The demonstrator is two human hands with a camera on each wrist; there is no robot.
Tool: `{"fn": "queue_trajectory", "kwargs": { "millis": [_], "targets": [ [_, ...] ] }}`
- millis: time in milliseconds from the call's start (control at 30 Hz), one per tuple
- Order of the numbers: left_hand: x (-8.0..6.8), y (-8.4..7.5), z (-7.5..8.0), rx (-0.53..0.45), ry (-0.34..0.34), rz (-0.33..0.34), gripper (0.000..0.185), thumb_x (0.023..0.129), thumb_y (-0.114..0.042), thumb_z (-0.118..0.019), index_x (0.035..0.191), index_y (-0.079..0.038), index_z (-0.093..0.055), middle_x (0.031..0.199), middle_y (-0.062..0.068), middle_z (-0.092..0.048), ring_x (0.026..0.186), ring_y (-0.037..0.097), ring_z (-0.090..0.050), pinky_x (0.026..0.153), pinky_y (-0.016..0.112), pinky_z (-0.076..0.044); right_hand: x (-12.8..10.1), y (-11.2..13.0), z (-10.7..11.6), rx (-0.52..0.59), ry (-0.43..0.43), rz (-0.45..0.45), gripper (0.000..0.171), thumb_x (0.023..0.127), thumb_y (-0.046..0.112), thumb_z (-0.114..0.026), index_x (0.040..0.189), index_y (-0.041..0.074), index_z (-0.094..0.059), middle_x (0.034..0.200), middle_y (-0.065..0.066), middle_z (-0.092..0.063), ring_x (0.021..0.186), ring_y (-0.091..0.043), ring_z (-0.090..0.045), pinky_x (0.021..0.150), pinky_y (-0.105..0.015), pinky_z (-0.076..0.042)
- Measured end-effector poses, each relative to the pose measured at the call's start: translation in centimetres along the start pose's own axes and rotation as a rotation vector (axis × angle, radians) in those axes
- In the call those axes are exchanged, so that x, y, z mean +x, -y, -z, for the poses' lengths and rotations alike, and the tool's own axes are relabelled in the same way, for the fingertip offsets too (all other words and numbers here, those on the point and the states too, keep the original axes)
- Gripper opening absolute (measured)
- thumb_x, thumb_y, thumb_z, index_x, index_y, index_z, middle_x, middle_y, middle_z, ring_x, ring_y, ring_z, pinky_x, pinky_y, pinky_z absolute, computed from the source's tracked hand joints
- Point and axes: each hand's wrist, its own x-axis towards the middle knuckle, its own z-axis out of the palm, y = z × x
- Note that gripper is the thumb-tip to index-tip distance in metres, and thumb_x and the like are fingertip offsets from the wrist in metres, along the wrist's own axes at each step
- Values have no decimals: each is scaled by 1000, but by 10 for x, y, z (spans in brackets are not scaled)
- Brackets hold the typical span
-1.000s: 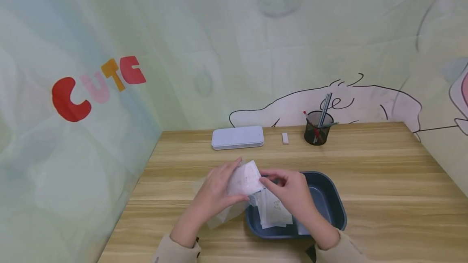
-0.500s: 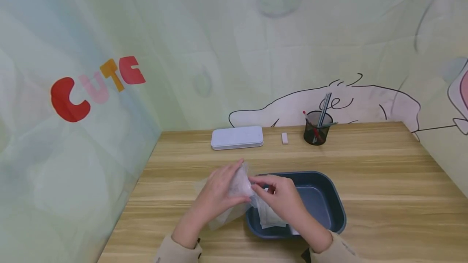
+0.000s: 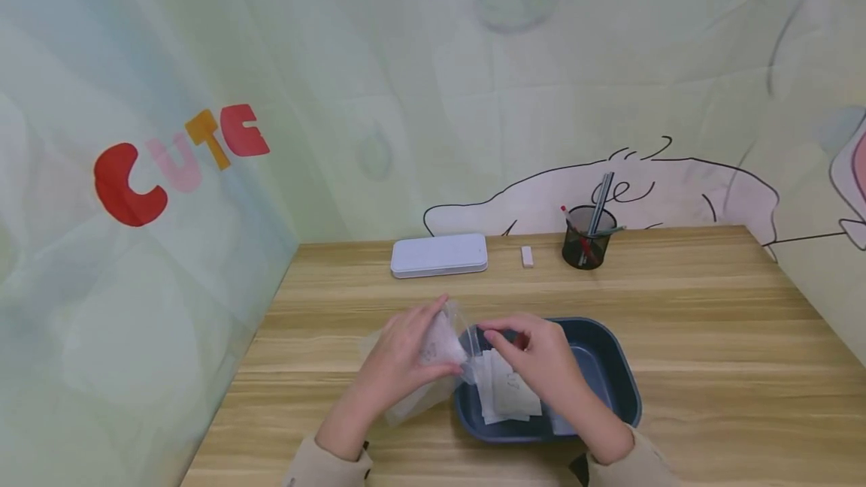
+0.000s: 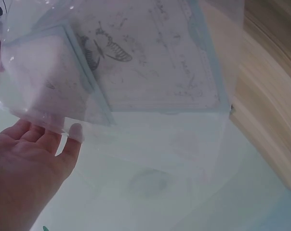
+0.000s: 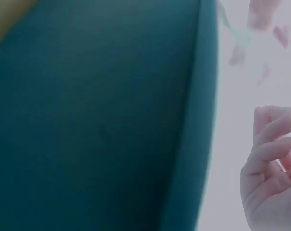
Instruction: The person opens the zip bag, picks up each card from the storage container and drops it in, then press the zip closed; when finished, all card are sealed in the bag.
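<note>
A clear bag (image 3: 433, 355) holding a paper is gripped by the left hand (image 3: 399, 363) just left of a blue tray (image 3: 612, 378) on the table (image 3: 710, 337). The right hand (image 3: 541, 359), fingers curled and seemingly empty, is held over papers (image 3: 504, 389) lying in the tray's left end.

A light wooden table (image 3: 710, 337) carries a dark blue tray (image 3: 619, 374) near its front edge; a white tin case (image 3: 439, 255), small eraser (image 3: 527, 256) and black mesh pen cup (image 3: 585, 246) line its back edge.

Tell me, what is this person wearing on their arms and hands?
Both hands are bare: no gloves or rings show on the left hand or right hand. Beige long sleeves end at the wrists, each with a small dark item at the cuff.
</note>
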Motion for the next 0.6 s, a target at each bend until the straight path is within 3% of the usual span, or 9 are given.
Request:
{"fn": "queue_trajectory", "kwargs": {
  "millis": [100,267,467,600],
  "targets": [
    [0,2,2,10,-2,11,99,67,-44,-84,147,-8,-38,127,11,-58,113,26,-54,101,47,-38,1,-11,15,-111,16,-78,15,84,21,-76,98,27,-77,87,12,-66,50,-9,-47,42,-25,-39],
    [0,3,4,7,9,39,99,67,-43,-84,147,-8,-37,127,12,-58,112,27,-54,101,47,-38,-8,-29,24,-331,198,-159,29,77,26,-82,104,19,-74,105,0,-65,64,-11,-54,54,-29,-47],
    [1,5,4,3,6,35,98,67,-43,-84,147,-8,-38,128,12,-57,113,27,-54,100,48,-38,-22,-46,11,-478,399,-122,59,66,32,-89,116,11,-68,111,-7,-58,74,-13,-55,64,-35,-53],
    [1,5,3,0,5,28,98,67,-43,-84,147,-8,-38,131,12,-56,116,28,-53,101,49,-38,-27,-49,5,-491,427,-76,72,62,34,-91,123,6,-63,117,-11,-55,82,-18,-58,70,-40,-54]
  ]
}}
